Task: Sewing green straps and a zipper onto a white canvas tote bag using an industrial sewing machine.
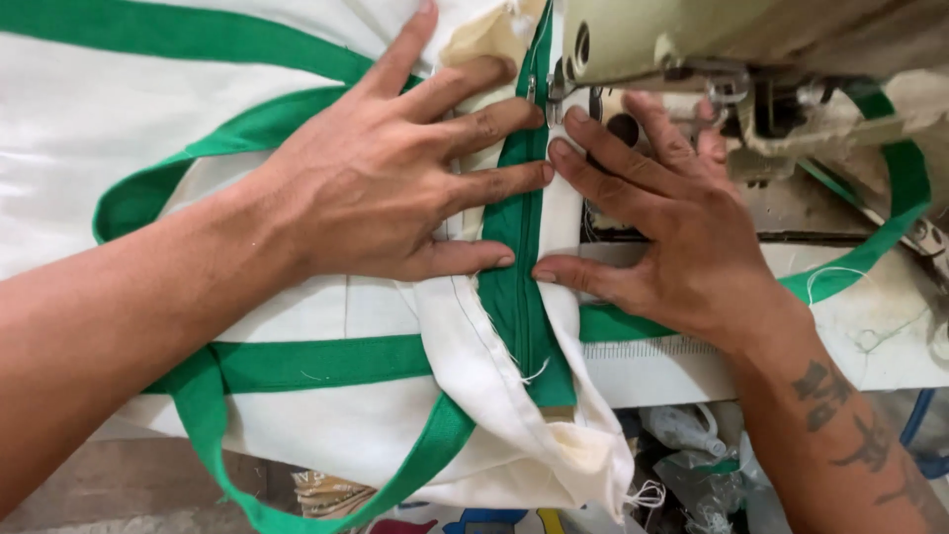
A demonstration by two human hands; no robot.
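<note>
left forearm (89, 336) crosses low over white fabric (89, 129) | left hand (376, 183) fingers spread, flat, pinning cloth | right hand (672, 237) fingers spread, pressing opposite edge | green zipper strip (519, 287) between fingertips, held straight, running under sewing machine (692, 40)
</note>
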